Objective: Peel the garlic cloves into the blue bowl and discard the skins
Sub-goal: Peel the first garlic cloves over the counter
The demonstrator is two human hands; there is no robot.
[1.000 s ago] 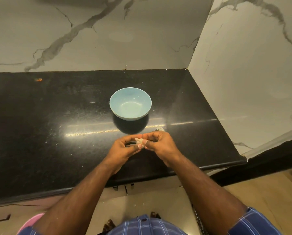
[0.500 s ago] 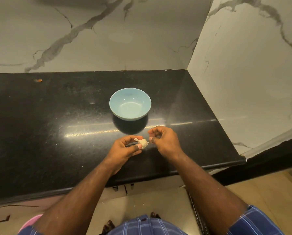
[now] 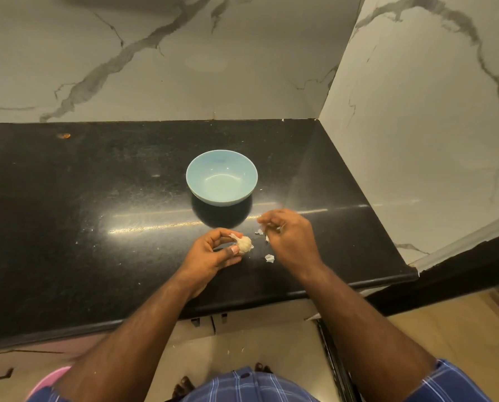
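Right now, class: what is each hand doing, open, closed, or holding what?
Left hand: grips the garlic.
Right hand: fingers curled, blurred; whether it pinches a skin scrap cannot be told.

No legible text, labels, brands or numbers anywhere in frame. Checked bowl (image 3: 221, 177), worktop (image 3: 97, 227) and marble walls (image 3: 155, 53): all unmarked. Shirt at lower edge shows a check pattern only.

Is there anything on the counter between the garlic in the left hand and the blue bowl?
Nothing visible. Only bare black counter lies between the garlic, held by the left hand, and the blue bowl.
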